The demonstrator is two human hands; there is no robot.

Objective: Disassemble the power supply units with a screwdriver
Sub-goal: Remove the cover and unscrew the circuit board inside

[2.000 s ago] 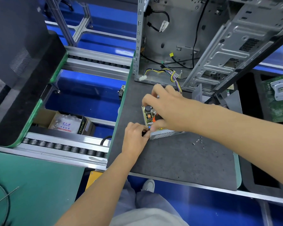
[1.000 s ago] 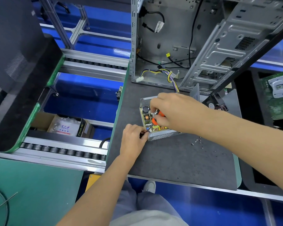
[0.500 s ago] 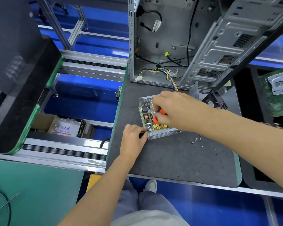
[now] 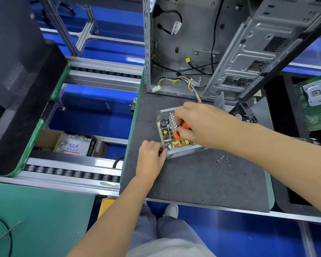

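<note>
The power supply unit [image 4: 176,138] sits just right of the frame's centre on the dark grey mat [image 4: 202,179], its lid already off so that the circuit board with its capacitor and yellow coils lies bare inside the perforated metal tray. It is a stiff sheet-steel box, probably fairly heavy for its size, and unlikely to slide much on the foam-like mat; the walls and corners look like the safe places to take hold, while the board and its upright components are fragile and the cut steel edges may be sharp. The screwdriver [image 4: 180,129], with an orange-and-black handle, slants down and to the left into the tray, its tip aimed at the near left corner, where it is too small to see whether it sits in a screw head. The right hand [image 4: 196,123] reaches in from the right edge of the frame, forearm crossing the mat, wrist arched over the tray and fingers wrapped round the handle. The left hand [image 4: 152,156] comes up from the bottom centre, fingers curled and pinching at that same corner — steadying the casing or the shaft, I cannot tell which. A few loose screws [image 4: 223,158] lie on the mat to the right of the unit, and an open computer case [image 4: 211,43] stands behind it, upper centre of the frame.
</note>
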